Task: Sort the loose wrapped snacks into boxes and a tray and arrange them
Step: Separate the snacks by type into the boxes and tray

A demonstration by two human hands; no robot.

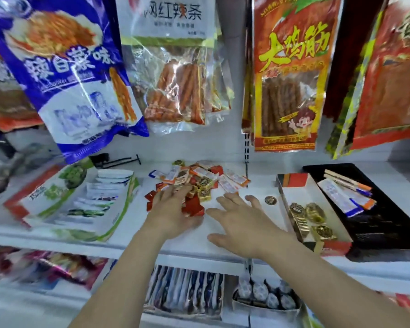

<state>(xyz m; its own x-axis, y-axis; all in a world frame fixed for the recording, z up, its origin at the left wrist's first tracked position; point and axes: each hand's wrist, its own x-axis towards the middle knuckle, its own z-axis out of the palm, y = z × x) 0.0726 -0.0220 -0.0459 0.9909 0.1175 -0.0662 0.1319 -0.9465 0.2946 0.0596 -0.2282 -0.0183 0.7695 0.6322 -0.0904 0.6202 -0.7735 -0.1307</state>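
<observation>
Nearest the camera, two bare forearms are reaching forward over the white shelf [223, 233]. The right hand [242, 223] is lying palm down with fingers spread apart, holding nothing, on bare shelf just right of the snack pile. The left hand [173, 214] is resting on the near edge of the pile of loose wrapped snacks [194, 183], its fingers splayed over red packets; whether it is pinching one cannot be told. To the right, a single gold coin snack [270, 200] is lying alone between the right hand and the open box [317, 197], which is holding gold-wrapped pieces at its near end. Beyond that box, the black tray [388, 223] is carrying white and orange sachets. Large snack bags [287, 74] are hanging above everything.
</observation>
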